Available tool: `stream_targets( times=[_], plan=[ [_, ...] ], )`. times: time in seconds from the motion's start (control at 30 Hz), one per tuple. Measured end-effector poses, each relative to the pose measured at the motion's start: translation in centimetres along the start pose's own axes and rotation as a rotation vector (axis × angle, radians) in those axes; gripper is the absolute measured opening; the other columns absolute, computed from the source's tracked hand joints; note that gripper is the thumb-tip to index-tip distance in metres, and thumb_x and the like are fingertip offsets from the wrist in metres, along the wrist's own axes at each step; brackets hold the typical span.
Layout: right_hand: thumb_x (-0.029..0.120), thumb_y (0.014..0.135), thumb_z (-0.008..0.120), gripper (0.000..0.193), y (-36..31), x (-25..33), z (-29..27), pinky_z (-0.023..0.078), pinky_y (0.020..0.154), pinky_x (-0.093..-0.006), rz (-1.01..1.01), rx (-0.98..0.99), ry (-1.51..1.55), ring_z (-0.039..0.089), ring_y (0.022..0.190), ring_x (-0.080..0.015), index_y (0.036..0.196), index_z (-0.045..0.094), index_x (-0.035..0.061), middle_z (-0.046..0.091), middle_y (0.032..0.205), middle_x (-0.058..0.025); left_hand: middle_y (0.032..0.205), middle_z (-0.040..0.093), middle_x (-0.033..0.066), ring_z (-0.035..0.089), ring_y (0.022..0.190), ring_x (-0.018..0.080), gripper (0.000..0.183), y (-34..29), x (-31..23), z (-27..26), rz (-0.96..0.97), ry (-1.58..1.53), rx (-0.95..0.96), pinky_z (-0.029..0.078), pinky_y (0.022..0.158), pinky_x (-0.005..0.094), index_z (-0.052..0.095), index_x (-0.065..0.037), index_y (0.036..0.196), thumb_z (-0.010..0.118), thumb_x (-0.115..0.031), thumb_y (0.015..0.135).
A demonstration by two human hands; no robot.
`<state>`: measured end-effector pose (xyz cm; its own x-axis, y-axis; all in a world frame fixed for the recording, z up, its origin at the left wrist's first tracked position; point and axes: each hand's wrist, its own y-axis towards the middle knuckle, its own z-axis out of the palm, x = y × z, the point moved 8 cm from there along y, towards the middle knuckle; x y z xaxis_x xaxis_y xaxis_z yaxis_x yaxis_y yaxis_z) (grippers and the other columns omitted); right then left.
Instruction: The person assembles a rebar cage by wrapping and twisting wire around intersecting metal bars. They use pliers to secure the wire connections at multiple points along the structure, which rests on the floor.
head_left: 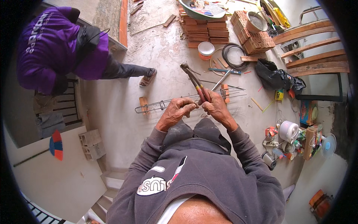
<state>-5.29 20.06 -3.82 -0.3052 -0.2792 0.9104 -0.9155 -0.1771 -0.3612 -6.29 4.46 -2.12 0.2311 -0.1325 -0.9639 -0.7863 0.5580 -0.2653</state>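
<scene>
My right hand (pixel 217 109) is closed round the red handles of a pair of pincers (pixel 197 86), whose metal jaws point up and away from me. Close beside it, my left hand (pixel 176 112) has thumb and fingers pinched together; whatever they hold is too small to make out. Just beyond both hands lies a steel rebar cage (pixel 160 105), long thin bars with wire-like stirrups. It rests across an orange brick (pixel 143 103) on the left and another brick (pixel 225 93) on the right. My hands hide part of its middle.
A person in a purple top (pixel 56 48) bends at the left, one shoe (pixel 147 77) on the floor. Ahead stand stacked bricks (pixel 197 33), a white-lidded bucket (pixel 206 50) and coiled black tubing (pixel 235 56). A black bag (pixel 274 76) and a kettle-like steel container (pixel 269 160) sit right.
</scene>
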Motion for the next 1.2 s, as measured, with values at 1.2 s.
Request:
stream_targets(
  times=[1.2],
  plan=[
    [0.006,0.080,0.060,0.007,-1.0,-3.3,-1.7,0.038,0.054,-0.0237,0.027,-0.149,0.409,0.040,0.058,-0.0082,0.084,0.054,0.0034,0.047,0.071,0.0025,0.069,0.059,0.0015,0.051,0.064,0.0082,0.036,0.2,0.9,0.0,0.023,-0.145,-0.115,0.042,0.063,0.0226,0.070,0.000,0.096,0.054,-0.032,0.103]
  ],
)
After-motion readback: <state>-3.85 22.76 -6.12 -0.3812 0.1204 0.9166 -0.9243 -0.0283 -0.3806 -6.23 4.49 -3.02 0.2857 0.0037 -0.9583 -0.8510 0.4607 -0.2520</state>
